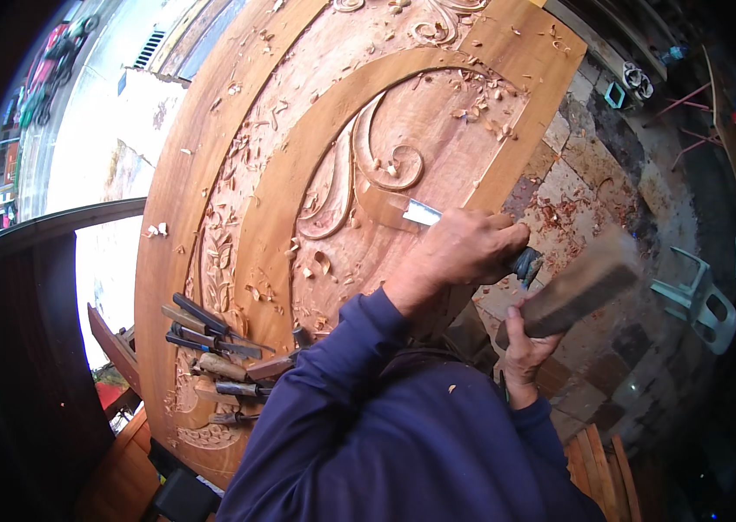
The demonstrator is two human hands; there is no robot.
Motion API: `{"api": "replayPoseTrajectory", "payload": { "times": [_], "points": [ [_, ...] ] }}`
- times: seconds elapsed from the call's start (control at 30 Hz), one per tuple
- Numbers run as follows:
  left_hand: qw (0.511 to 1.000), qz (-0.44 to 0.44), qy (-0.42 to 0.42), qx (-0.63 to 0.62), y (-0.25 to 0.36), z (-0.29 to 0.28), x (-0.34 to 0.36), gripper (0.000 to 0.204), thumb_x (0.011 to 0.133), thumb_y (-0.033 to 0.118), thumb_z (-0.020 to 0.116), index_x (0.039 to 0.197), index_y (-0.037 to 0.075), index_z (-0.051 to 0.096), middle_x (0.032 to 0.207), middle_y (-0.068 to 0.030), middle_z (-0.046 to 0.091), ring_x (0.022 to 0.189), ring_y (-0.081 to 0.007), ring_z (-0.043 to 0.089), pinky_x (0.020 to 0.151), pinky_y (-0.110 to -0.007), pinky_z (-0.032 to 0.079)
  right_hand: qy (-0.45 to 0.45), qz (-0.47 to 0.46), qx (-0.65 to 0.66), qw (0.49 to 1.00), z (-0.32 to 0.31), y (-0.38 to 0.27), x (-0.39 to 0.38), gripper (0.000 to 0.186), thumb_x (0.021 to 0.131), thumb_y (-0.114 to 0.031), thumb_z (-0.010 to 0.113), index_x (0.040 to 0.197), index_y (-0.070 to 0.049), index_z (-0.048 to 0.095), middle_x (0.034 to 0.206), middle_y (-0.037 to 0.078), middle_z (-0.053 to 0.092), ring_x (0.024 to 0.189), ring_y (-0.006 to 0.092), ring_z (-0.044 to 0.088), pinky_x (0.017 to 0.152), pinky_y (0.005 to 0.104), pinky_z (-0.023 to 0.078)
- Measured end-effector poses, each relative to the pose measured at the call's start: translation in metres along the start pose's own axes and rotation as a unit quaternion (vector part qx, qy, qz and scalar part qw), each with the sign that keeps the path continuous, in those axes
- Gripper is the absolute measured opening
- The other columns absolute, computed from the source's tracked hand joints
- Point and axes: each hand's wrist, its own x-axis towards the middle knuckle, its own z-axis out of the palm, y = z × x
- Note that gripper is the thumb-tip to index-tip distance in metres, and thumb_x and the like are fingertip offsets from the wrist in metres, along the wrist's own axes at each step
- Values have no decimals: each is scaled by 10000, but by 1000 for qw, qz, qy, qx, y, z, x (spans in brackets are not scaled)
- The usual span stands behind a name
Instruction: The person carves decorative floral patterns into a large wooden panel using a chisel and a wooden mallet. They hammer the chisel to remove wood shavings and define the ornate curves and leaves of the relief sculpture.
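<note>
My left hand (464, 248) is closed around a chisel (421, 212), whose bright flat blade lies on a carved wooden panel (498, 165) beside a raised scroll (398, 170); the chisel's dark handle end sticks out past my fingers. Lower right, my right hand (525, 357) grips a long wooden block mallet (572, 283), held tilted up to the right of the chisel handle and slightly blurred. Loose curled shavings are scattered over the panel's carving and borders.
Several carving tools (216, 348) lie on the panel's lower left. A tiled floor (598, 143) with red shavings is at the right, with a pale green plastic chair (712, 304) and a leaning board (725, 130). A bright street with a parked motorbike (59, 65) is upper left.
</note>
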Motion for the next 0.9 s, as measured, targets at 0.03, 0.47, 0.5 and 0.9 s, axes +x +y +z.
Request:
{"api": "replayPoseTrajectory", "payload": {
  "times": [0.03, 0.47, 0.5, 0.9],
  "points": [
    [1000, 1, 3, 8, 0, 2, 0, 233, 759, 239, 773, 847, 167, 570, 709, -21, 557, 623, -250, 645, 479, -432, 499, 0, 0, -2, 1000, 2, 1, -1, 363, 845, -6, 807, 1155, -10, 617, 1028, 55, 673, 960, 166, 659, 853, 332, 548],
    [1000, -16, 13, -6, -3, -2, 5, 219, 802, 235, 758, 855, 152, 562, 712, -33, 558, 618, -264, 646, 499, -421, 511, -28, 58, -13, 998, 11, 7, 1, 356, 851, -5, 777, 1167, -39, 615, 1072, 69, 664, 946, 183, 640, 915, 362, 522],
    [1000, -13, 12, -5, -3, -1, 6, 219, 802, 235, 758, 855, 152, 562, 712, -33, 558, 618, -264, 646, 499, -421, 511, -78, -65, -198, 975, -6, 33, 7, 407, 841, 14, 788, 1196, -41, 595, 1078, 65, 659, 927, 177, 644, 887, 357, 533],
    [996, -40, 77, 9, -7, -4, 9, 210, 789, 198, 752, 840, 140, 557, 708, -55, 565, 590, -292, 638, 494, -434, 510, -69, 26, -89, 993, 6, 7, 21, 563, 839, 22, 792, 1317, -22, 498, 1020, 43, 631, 887, 149, 636, 836, 330, 548]
  ]
}}
